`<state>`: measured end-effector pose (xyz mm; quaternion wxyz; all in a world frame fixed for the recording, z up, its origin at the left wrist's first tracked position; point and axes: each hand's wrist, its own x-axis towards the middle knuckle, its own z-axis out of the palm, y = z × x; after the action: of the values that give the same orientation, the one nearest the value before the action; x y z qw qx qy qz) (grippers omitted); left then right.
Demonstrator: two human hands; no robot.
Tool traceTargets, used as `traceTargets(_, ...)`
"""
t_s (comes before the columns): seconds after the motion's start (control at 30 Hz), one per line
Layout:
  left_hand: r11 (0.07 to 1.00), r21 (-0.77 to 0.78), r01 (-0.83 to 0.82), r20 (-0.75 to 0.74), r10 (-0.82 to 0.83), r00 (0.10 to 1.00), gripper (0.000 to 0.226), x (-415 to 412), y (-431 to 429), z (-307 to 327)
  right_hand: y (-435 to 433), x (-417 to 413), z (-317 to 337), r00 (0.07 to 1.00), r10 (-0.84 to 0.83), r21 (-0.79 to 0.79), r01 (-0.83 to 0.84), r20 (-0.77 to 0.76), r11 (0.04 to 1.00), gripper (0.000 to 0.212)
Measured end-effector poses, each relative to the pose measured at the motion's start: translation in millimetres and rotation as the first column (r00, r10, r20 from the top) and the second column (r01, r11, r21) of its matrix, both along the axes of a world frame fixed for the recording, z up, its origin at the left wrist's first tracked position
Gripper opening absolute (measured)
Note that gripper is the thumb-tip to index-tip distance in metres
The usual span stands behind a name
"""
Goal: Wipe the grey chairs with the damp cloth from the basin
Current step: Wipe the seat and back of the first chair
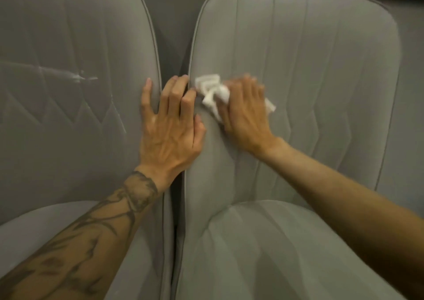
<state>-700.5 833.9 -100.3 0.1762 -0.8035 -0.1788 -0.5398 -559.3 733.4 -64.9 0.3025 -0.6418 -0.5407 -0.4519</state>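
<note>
Two grey upholstered chairs stand side by side, the left chair (68, 70) and the right chair (309, 70). My right hand (245, 114) presses a crumpled white cloth (211, 91) flat against the left part of the right chair's backrest. The cloth sticks out past my fingers on both sides. My left hand (169, 125) lies spread across the narrow gap between the two backrests. Its little finger rests on the left chair's edge, while its other fingers and thumb touch the right chair's edge. The hand is slightly blurred.
Shiny wet streaks (78, 77) mark the left chair's backrest. Both grey seat cushions (275, 254) fill the lower part of the view. A dark gap (174, 36) runs between the backrests. No basin is in view.
</note>
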Motion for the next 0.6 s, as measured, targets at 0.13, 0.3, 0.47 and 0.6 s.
traceTargets(0.13, 0.999, 0.017, -0.029, -0.02, 0.03, 0.999, 0.044, 0.0, 4.2, -2.2, 28.9, 24.4, 60.9, 0.985, -0.151, 0.238, 0.167, -0.084, 0.957, 0.033)
traceTargets(0.3, 1.0, 0.004, -0.016, -0.08, 0.016, 0.997, 0.057, -6.4, 4.7, 0.0, 10.4, -12.2, -12.4, 0.986, 0.003, 0.122, 0.018, -0.166, 0.992, 0.031)
traceTargets(0.47, 1.0, 0.028, -0.006, -0.162, 0.01, 0.987, 0.07, -20.3, 5.9, -12.2, 21.3, 20.5, 36.3, 0.99, -0.138, 0.169, 0.136, 0.002, 0.976, 0.03)
traceTargets(0.6, 0.999, 0.039, -0.001, -0.138, 0.007, 0.99, 0.067, -16.5, 5.1, -13.4, 31.8, 15.9, 35.6, 0.993, -0.079, 0.237, 0.099, -0.092, 0.966, 0.03)
